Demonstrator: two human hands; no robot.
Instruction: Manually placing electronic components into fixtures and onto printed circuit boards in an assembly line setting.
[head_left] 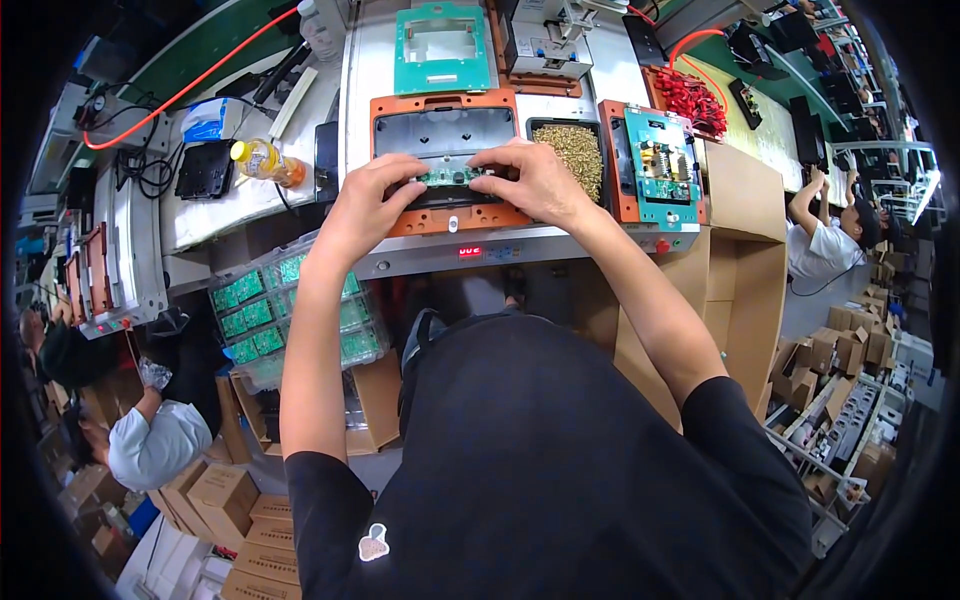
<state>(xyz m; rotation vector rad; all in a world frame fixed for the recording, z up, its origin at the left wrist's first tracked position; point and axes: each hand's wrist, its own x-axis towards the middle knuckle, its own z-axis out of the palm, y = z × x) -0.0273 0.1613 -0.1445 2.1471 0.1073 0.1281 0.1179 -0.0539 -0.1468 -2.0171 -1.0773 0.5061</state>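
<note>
Between my two hands is a small green circuit board [449, 177], gripped at its ends. My left hand [372, 200] pinches the left end with thumb and fingers. At the right end, my right hand [535, 182] pinches it the same way. The board is over an orange-framed fixture [440, 218] with a grey recessed middle; whether it touches the fixture I cannot tell. Just right of my right hand, a dark tray [570, 125] holds many small brass-coloured parts. Beyond it, a second orange fixture [612, 150] carries a teal plate [665, 205] with components on it.
A teal frame [442, 78] lies behind the fixture. On the left stand a bottle of yellow liquid [262, 163] and a black tray [206, 170]. Red parts [692, 100] are heaped at right. Clear trays of green boards [265, 312] sit low left; an open carton [745, 270] is right.
</note>
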